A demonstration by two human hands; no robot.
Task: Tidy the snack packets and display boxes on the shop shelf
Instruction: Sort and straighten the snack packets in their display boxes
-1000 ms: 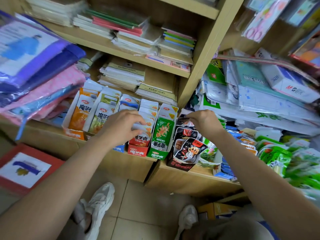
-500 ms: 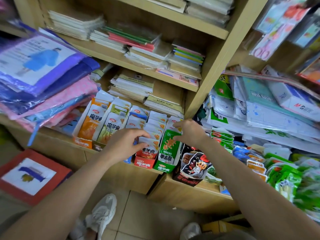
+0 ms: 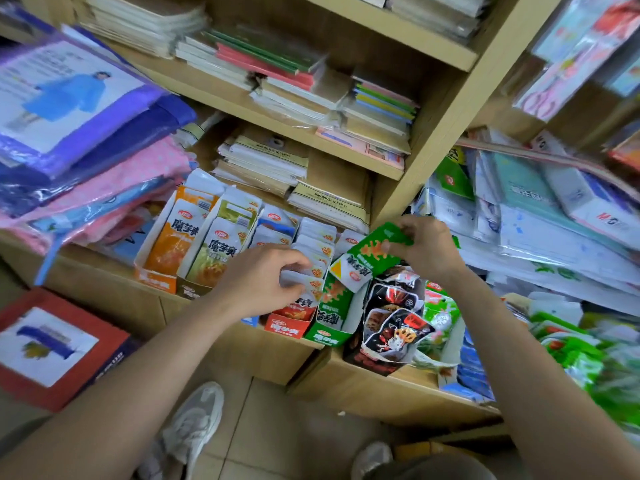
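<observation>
On the lower shelf point(image 3: 363, 389), the right hand point(image 3: 429, 251) pinches a green packet point(image 3: 367, 258) tilted above its green box point(image 3: 327, 336), the left hand point(image 3: 256, 282) grips white packets point(image 3: 304, 284) in the red box point(image 3: 285, 327); best slid in upright, neighbouring row steadied.

bright, even indoor light, soft shadows
motion blur smears the right edge and corners; wide-angle bending curves the shelves point(image 3: 349, 157); the centre stays fairly sharp.
</observation>
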